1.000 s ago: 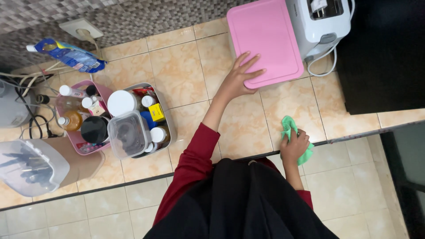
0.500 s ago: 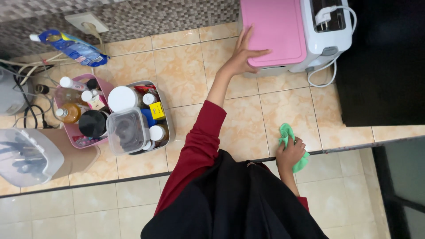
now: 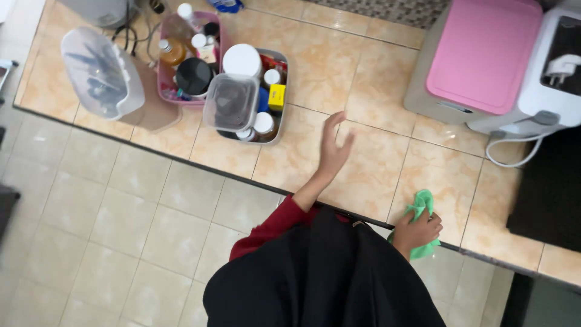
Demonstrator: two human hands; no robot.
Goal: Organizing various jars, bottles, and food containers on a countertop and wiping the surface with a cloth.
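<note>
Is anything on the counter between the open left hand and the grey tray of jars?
Nothing visible. The left hand hovers open over bare tile of the counter, and the stretch to the grey tray holds no object. The right hand grips a green cloth at the counter's edge.

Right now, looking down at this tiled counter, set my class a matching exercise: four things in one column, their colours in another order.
Things
1. cloth in the right hand
2. board on the bin
3. small box in the grey tray
4. sleeve of the left arm

Colours
A. pink
B. dark red
C. green
D. yellow

Pairs: 1-C, 2-A, 3-D, 4-B
</note>
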